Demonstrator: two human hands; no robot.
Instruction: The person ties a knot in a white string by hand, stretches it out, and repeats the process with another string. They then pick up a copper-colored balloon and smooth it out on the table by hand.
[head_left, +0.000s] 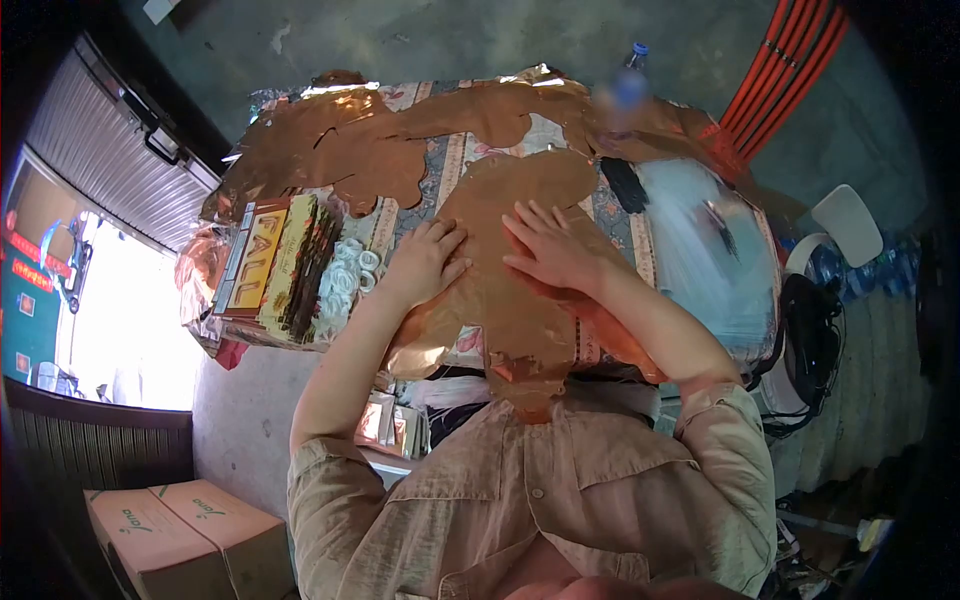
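A flat copper-coloured foil piece (520, 310) with rounded lobes, much like a deflated foil balloon, lies across the table and hangs over its near edge against my shirt. My left hand (428, 262) rests palm down on its left side, fingers slightly bent and apart. On the right part, my right hand (550, 248) lies flat with its fingers spread. Neither hand grips anything. Beyond them, a second copper foil piece (370, 140) stretches across the back of the table, creased and shiny along its rim.
Left of my hands stand packed cards (262, 262) and white rosettes (345, 278). Clear plastic sleeves (705, 250) are stacked on the right, beside a black item (623, 186). A water bottle (632, 78) stands at the back. Cardboard boxes (180, 530) sit on the floor, lower left.
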